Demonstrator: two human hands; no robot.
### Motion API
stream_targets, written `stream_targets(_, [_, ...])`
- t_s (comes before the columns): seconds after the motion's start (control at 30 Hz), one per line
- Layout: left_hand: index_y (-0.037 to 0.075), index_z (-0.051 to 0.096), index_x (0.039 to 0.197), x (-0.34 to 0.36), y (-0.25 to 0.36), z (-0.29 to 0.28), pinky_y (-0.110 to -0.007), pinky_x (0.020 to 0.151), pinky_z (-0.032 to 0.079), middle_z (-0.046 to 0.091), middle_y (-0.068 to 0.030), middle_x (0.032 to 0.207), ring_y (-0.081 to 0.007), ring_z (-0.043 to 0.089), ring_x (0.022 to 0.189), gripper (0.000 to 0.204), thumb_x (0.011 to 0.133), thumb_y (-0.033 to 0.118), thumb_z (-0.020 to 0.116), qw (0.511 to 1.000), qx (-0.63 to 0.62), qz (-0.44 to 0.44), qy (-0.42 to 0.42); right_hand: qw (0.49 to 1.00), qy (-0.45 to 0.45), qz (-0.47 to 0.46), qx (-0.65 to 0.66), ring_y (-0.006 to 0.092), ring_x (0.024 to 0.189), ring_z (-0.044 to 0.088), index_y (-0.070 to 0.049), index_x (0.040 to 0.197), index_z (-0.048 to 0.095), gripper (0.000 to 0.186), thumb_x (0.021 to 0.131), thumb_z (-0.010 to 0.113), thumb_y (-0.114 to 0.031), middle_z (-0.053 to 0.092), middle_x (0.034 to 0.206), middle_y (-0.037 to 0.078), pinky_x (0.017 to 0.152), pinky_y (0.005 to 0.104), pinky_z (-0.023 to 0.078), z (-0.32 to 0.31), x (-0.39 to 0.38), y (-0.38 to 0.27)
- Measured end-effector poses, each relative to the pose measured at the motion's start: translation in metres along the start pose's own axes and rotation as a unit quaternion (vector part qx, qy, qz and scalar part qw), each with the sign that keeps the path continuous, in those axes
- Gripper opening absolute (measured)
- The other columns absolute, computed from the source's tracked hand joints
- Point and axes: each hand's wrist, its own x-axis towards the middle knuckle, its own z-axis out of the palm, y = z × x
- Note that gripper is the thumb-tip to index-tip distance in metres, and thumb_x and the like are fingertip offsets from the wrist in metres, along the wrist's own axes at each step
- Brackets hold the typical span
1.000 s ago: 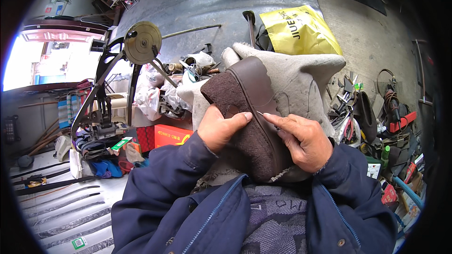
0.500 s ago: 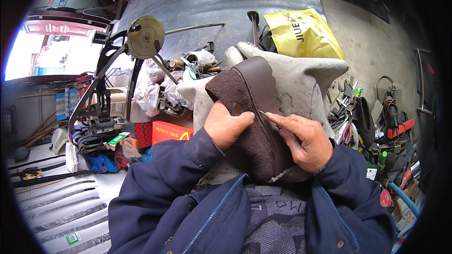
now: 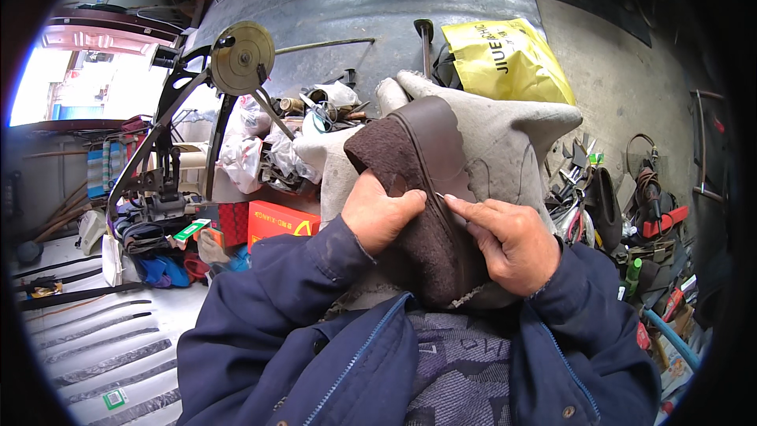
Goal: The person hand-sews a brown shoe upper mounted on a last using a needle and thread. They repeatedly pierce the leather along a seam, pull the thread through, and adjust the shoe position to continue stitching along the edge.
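Across my lap lies a dark brown boot (image 3: pixel 438 138), smooth on its right side and fuzzy on its left, with a seam-like ridge between. My left hand (image 3: pixel 382 211) is closed on the fuzzy left side, thumb pressed toward the ridge. From the right, my right hand (image 3: pixel 514 243) pinches a thin tool whose pale tip (image 3: pixel 439 196) meets the ridge; my fingers hide most of it, so its kind is unclear. A dark thread (image 3: pixel 479 176) loops over the grey cloth (image 3: pixel 512 122) beneath the boot.
A hand-cranked machine with a round wheel (image 3: pixel 241 58) stands at the left, near a red box (image 3: pixel 276 221). Beyond the cloth lies a yellow bag (image 3: pixel 509 59). Tools and scraps crowd the right, including a green bottle (image 3: pixel 633 274) and a blue rod (image 3: pixel 670 337).
My right hand has shifted very slightly right, its fingers still at the ridge. My left hand keeps its hold on the boot. The whole view has moved slightly.
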Motion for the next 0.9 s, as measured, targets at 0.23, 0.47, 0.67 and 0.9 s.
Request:
stream_targets(0.23, [-0.002, 0.056, 0.140, 0.001, -0.006, -0.002, -0.037, 0.104, 0.051, 0.067, -0.0107, 0.130, -0.0211, 0.065, 0.117, 0.049, 0.093, 0.005, 0.065, 0.999, -0.038, 0.014, -0.017, 0.996, -0.083, 0.023, -0.016, 0.0398, 0.085, 0.073, -0.001, 0.128, 0.072, 0.039, 0.090, 0.061, 0.005, 0.072, 0.094, 0.025, 0.075, 0.0408, 0.056, -0.025, 0.032, -0.008])
stream_targets(0.47, [-0.002, 0.054, 0.142, 0.003, -0.008, -0.007, -0.037, 0.105, 0.051, 0.067, -0.0103, 0.131, -0.0208, 0.065, 0.118, 0.048, 0.095, 0.006, 0.063, 0.997, -0.062, -0.002, -0.041, 0.995, -0.091, -0.025, -0.020, 0.0382, 0.085, 0.074, -0.002, 0.125, 0.074, 0.038, 0.088, 0.066, 0.006, 0.075, 0.094, 0.023, 0.075, 0.0406, 0.058, -0.024, 0.045, 0.001])
stream_targets(0.67, [-0.002, 0.055, 0.141, 0.002, -0.006, -0.005, -0.037, 0.105, 0.051, 0.067, -0.0112, 0.131, -0.0211, 0.064, 0.118, 0.046, 0.096, 0.005, 0.061, 0.999, -0.040, 0.017, -0.015, 0.993, -0.093, -0.072, 0.016, 0.0408, 0.088, 0.073, -0.004, 0.117, 0.076, 0.028, 0.090, 0.070, 0.000, 0.075, 0.097, 0.021, 0.073, 0.0449, 0.059, -0.029, 0.044, 0.020])
stream_targets(0.9, [-0.004, 0.056, 0.139, 0.005, -0.004, 0.005, -0.038, 0.106, 0.050, 0.067, -0.0128, 0.131, -0.0223, 0.064, 0.119, 0.045, 0.095, 0.003, 0.061, 0.998, 0.056, 0.041, 0.011, 0.988, -0.102, -0.096, 0.061, 0.0396, 0.089, 0.074, -0.004, 0.120, 0.076, 0.033, 0.088, 0.073, 0.003, 0.076, 0.097, 0.021, 0.074, 0.0420, 0.059, -0.032, 0.050, 0.033])
